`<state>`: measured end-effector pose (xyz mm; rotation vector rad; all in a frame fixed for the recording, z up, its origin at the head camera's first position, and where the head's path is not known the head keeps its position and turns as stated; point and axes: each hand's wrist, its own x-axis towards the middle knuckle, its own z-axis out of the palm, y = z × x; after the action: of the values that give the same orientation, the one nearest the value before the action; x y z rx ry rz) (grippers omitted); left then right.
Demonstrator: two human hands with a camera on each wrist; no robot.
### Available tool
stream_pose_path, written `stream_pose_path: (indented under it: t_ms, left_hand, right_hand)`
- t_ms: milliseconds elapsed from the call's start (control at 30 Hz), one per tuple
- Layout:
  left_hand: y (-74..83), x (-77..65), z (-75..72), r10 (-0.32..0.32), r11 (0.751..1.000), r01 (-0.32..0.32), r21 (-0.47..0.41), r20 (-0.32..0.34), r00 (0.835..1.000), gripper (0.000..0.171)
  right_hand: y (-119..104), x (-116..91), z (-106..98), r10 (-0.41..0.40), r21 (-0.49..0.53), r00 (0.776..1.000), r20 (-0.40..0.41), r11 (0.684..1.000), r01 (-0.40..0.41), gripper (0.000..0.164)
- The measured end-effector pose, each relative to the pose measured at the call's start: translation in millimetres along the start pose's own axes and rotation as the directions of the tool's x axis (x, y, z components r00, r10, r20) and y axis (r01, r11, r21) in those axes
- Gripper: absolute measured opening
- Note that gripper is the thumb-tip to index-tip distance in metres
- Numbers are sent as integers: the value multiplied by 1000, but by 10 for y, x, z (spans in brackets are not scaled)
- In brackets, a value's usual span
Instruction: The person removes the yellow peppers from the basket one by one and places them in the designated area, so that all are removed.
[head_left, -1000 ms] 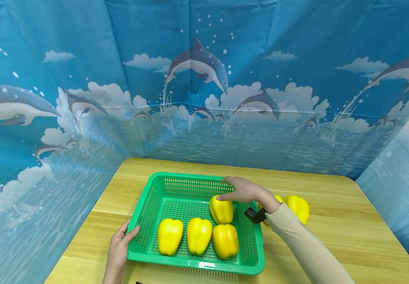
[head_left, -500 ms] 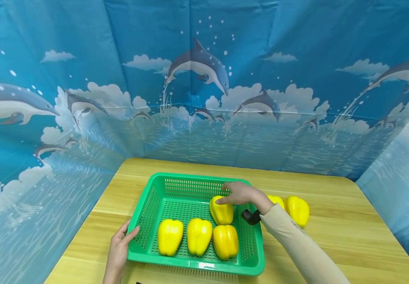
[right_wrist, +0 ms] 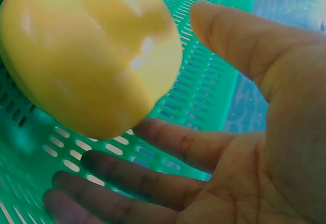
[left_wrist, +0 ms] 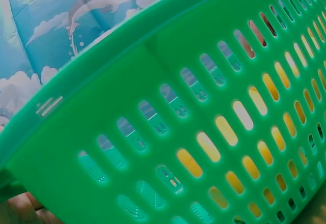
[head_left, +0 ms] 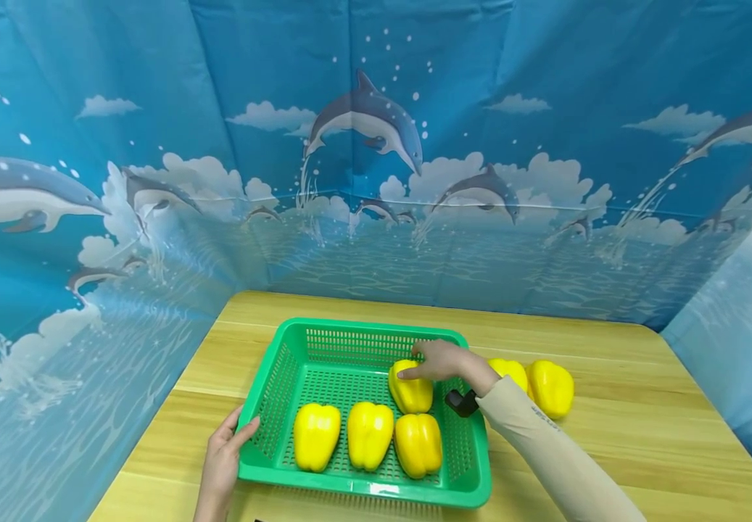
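A green slotted plastic basket (head_left: 362,326) stands on the table with several yellow bell peppers inside. At its left side my left hand (head_left: 221,458) grips the rim, thumb over the top; in the left wrist view, parts of the fingers (left_wrist: 23,210) show under the rim. My right hand (head_left: 444,360) reaches over the basket's right side beside the back-right bell pepper (head_left: 410,397). In the right wrist view its fingers are spread and nearly straight, the thumb apart from the pepper (right_wrist: 91,56). The index fingertip lies at the pepper's edge; I cannot tell if it touches.
Along the basket's front lie a left pepper (head_left: 316,437), a middle pepper (head_left: 370,436) and a right pepper (head_left: 418,446). Outside, to the right, sit more peppers (head_left: 552,389), partly behind the right sleeve. A dolphin-print curtain (head_left: 376,239) surrounds the wooden table (head_left: 637,420).
My right hand has dropped slightly beside the back-right pepper, and its wrist has shifted a little left. The left hand, the basket and the peppers in it keep their places.
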<state>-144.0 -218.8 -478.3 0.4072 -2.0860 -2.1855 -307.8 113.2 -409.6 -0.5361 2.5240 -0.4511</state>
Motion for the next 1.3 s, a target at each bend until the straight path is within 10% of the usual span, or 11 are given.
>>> stream_pose_path:
  t_ms: [1300]
  left_hand:
    - [-34, 7, -12, 23, 1000, -23, -8, -2, 1000, 49]
  right_hand:
    - [-11, 88, 168, 54, 109, 996, 65, 992, -61, 75]
